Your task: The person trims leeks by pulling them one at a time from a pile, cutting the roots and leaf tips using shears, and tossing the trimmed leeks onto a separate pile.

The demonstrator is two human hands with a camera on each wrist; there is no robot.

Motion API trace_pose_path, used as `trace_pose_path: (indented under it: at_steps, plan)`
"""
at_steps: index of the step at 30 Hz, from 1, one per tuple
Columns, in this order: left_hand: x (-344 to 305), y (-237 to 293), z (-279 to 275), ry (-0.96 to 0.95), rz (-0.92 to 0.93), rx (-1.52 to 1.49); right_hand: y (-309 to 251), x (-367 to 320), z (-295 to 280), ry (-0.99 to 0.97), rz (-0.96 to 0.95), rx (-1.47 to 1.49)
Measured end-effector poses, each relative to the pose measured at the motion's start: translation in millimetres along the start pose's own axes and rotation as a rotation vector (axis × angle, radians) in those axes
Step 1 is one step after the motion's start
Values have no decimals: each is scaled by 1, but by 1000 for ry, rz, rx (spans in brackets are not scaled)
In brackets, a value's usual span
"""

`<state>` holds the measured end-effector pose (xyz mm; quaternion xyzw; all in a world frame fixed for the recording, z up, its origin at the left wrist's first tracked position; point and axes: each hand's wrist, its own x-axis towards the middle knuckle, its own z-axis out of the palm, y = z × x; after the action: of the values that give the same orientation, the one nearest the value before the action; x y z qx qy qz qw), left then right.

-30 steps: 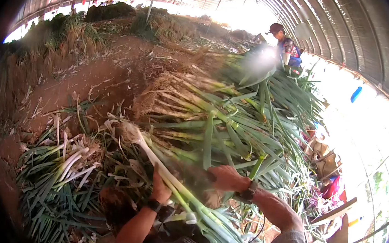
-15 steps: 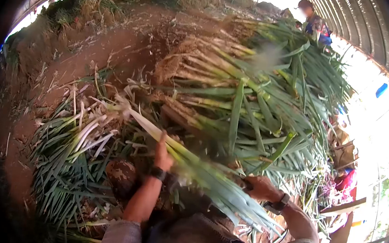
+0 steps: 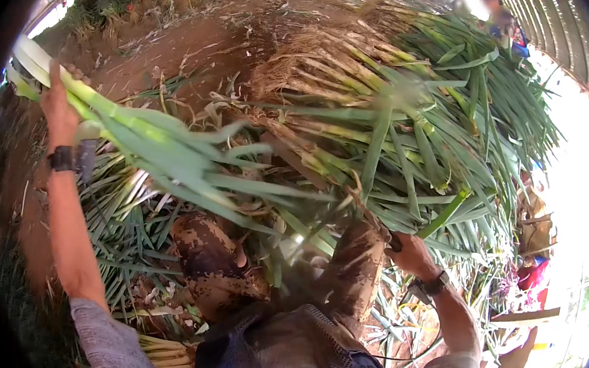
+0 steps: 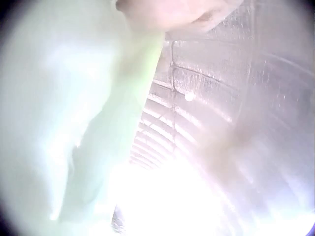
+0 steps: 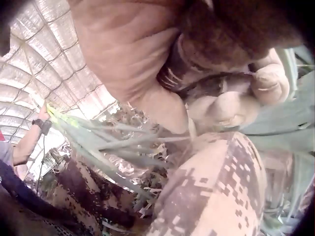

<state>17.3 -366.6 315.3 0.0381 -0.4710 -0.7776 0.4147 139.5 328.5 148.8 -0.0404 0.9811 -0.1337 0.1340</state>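
Note:
At the upper left of the head view my left hand grips a bunch of large green onions, pale stems upward and leaves trailing right across my lap. The left wrist view shows the onions blurred and close. My right hand is by my right knee, its fingers curled around a dark, handle-like object; its far end is hidden. Below the left arm lies a pile of cleaned green onions with white stems. A large heap of unpeeled green onions with brown roots spreads ahead.
Both camouflage-clad knees rise between the piles. Peeled scraps litter the soil around them. Pale stems lie by my left hip. Another person is at the far end of the heap, under the arched tunnel roof.
My left hand has carried the green onions from over my lap up and to the left. The right hand has moved slightly right and up, beside the knee. The head view has tilted down.

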Motion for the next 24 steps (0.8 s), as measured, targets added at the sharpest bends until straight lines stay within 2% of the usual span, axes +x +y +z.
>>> trace_pose_path:
  at_steps: [2,3,4,6,7,8,9,10,11,12,13,14,15,16,18,19,20,21,22,24]
  plan:
    - [13,19,-17,50,188,393,0,22,4,77,-100,21]
    - [16,25,-24,150,173,586,-4,32,4,114,-124,63]
    - [19,23,-35,163,176,591,-7,41,3,109,-135,59]
    - [35,8,-71,13,174,1039,-18,59,-2,123,-123,-18]
    - [52,-7,-99,-11,162,1270,-10,71,7,210,-168,-74]
    - [62,-27,-125,1,263,1516,-15,78,2,208,-176,-81]
    - [51,-47,-141,-101,215,1546,-25,86,-7,100,-110,-80]
    - [55,-76,-166,-140,43,1632,-35,92,-12,-10,-45,-82]
    - [42,-109,-184,-131,137,1705,-43,96,-13,2,-32,-132]
    - [39,-139,-199,-327,-19,1805,-47,104,-16,9,-42,-137]
    - [2,-158,-175,-381,-53,1542,-48,110,-15,14,-61,-136]
    - [-24,-175,-142,-491,-174,1491,-48,115,-14,15,-76,-137]
    - [-84,-141,-61,-597,-393,1152,-48,121,-13,12,-74,-145]
    - [-82,-195,-59,-740,-434,1226,-48,129,-14,-25,-64,-185]
    - [-131,-201,15,-864,-579,1087,-55,139,-20,-68,-63,-248]
    - [-149,-229,34,-960,-538,1003,-63,143,-25,-65,-62,-264]
    - [-162,-236,59,-1176,-391,1021,-71,147,-29,-61,-61,-277]
    - [-181,-250,82,-1274,-317,1056,-77,152,-33,-61,-69,-291]
    - [-207,-274,92,-1250,-472,802,-83,156,-36,-67,-71,-278]
    - [-256,-293,109,-1168,-748,601,-97,165,-40,-75,-82,-278]
